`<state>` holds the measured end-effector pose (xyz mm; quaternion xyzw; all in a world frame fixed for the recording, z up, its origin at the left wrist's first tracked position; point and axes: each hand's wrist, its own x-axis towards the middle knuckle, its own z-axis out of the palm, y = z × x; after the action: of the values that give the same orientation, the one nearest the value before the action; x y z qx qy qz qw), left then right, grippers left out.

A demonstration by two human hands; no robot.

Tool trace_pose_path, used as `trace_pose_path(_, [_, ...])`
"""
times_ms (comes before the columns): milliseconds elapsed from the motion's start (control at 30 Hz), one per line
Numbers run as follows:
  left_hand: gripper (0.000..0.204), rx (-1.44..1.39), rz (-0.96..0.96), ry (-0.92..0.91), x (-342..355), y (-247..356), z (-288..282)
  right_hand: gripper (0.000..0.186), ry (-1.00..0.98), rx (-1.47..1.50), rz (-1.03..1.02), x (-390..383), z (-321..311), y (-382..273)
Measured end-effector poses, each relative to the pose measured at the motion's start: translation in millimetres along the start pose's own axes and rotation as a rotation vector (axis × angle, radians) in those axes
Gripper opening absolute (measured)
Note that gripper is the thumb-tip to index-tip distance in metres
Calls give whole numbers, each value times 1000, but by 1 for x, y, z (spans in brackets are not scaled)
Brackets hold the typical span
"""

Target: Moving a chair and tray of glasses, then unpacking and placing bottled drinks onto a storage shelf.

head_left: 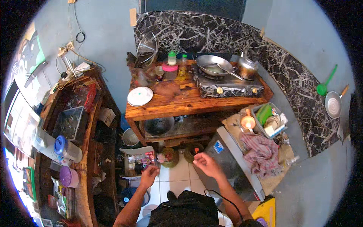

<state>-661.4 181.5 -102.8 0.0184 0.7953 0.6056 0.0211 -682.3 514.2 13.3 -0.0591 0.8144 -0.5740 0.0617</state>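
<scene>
My left hand point(149, 175) hovers over the near right corner of an open cardboard box point(130, 172) of small coloured packets. Its fingers are loosely bent and apart, with nothing visible in them. My right hand point(208, 165) is held in the air left of the grey cabinet point(227, 151). Its fingers curve to the left, apart from the thumb, and hold nothing I can see. Just beyond my hands, two green gas cylinders point(171, 162) stand on the tiled floor under the wooden table point(170, 104). The right one is partly hidden and has a small red part on top.
On the table are a gas stove point(230, 90) with a wok point(213, 62) and kettle point(247, 68), a white plate point(140, 97) and bottles. A checked cloth point(261, 153) and a basket point(278, 130) top the cabinet. A wooden shelf point(89, 170) with a jug point(70, 149) stands left.
</scene>
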Motion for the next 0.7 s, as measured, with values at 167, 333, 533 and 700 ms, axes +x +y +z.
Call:
trace_pose_path(167, [20,-20,-31,116,59,10,-29,40,169,-82,-64,106,-4,-4])
trace_pose_path(333, [21,-266,-159,139,104,-4,-33,50,213,-345,-73,228,-11,-14])
trace_pose_path(533, [21,-198,-162,211,161,-1,-30,58,142,-701,-66,378,-31,-5])
trace_pose_path(700, [20,-173,-191,303,236,28,-33,60,-83,-891,127,462,-43,2])
